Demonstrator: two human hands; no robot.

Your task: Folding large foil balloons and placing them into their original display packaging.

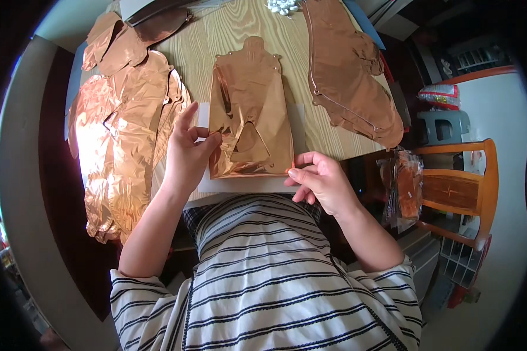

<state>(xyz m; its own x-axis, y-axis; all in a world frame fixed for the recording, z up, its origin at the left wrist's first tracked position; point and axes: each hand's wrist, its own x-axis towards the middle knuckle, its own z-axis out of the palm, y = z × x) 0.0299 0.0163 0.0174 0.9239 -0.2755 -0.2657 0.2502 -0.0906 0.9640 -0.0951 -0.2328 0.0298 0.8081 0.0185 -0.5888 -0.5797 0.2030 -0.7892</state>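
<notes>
Copper foil piece (253, 76) lies at the centre of the frame, flat-ish and creased, narrow tab toward the top, straight edge nearest the body; a white sheet (234, 186) shows from under it on the wooden table (328, 137). Main risk, in my judgement: thin film, so an uneven pull between the two hands could tear it or drive a hard crease in from the lower right corner. Wrinkles and a triangular fold (246, 146) in its lower half look likely to set if pressed down as they lie. White sheet looks loose; a tug could skew both layers. Left-hand foil bundle (114, 123), left of the frame, sits close to the left wrist and might be snagged by a sideways sweep. Fingers: left hand (188, 153) has thumb and a bent finger closed at the foil's left edge, apparently pinching it, index stretched away toward the top and clear of the film. Right hand (325, 180) nips the lower right corner between thumb and forefinger, remaining fingers loosely curled below; how firmly either grips, cannot tell.
</notes>
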